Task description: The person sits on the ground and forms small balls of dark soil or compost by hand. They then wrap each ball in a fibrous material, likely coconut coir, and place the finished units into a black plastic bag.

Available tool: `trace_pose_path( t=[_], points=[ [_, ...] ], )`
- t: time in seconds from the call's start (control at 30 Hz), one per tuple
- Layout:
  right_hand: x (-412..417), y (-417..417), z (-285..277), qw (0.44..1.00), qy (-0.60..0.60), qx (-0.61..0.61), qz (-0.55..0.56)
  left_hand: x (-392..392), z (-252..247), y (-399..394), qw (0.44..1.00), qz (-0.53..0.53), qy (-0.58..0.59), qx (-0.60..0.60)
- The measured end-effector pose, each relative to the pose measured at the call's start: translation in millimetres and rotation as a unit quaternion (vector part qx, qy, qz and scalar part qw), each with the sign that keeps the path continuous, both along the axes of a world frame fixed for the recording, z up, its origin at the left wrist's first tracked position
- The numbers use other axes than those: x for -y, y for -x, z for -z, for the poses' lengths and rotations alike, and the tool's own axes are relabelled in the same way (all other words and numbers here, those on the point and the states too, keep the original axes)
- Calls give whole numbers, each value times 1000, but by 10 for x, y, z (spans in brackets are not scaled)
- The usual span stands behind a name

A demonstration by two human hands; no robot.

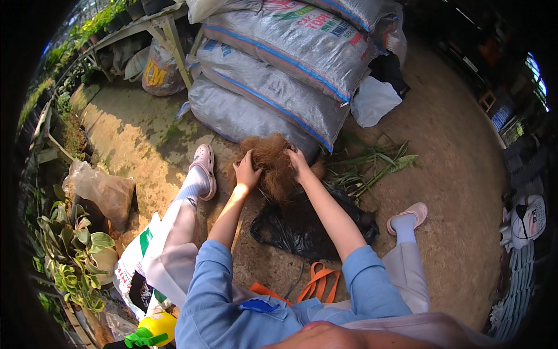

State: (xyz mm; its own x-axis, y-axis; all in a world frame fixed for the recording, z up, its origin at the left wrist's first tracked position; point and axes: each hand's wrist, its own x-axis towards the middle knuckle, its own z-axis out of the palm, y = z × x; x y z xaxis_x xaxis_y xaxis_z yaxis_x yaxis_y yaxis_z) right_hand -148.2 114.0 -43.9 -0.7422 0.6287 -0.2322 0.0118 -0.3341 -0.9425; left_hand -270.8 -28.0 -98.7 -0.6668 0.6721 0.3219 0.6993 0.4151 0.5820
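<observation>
A loose clump of brown coconut fibre (275, 163) is spread between my two hands. My left hand (247, 171) grips its left side, with the thumb and fingers bent against the strands. On the other side, my right hand (298, 163) holds the fibre with its fingertips partly sunk in it. Below the clump lies a black plastic bag (287, 233) on the ground, its mouth partly hidden by the fibre and my right forearm. More brown fibre (319, 169) shows behind my right wrist. An orange strap (320, 279) lies nearer my body.
Several stacked grey woven sacks (270, 87) stand just ahead. Cut green leaves (379, 161) lie right of the black bag. At left are a clear plastic bag (109, 192), a potted plant (83, 244), a printed white sack (130, 266) and a yellow spray bottle (157, 328).
</observation>
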Motion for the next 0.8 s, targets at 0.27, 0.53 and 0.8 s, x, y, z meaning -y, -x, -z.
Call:
trace_pose_path(
  t=[0.27, 0.53, 0.8],
  points=[
    [106, -53, 158, 902, -426, 64, 35, -334, -747, 498, 1000, 4, -25, 19],
    [-147, -26, -120, 986, -161, 24, 43, -476, -927, 885, 994, 107, -9, 17],
    [-307, -58, -197, 997, -13, 9, 80, -267, -750, 377, 983, 117, -93, -107]
  ],
)
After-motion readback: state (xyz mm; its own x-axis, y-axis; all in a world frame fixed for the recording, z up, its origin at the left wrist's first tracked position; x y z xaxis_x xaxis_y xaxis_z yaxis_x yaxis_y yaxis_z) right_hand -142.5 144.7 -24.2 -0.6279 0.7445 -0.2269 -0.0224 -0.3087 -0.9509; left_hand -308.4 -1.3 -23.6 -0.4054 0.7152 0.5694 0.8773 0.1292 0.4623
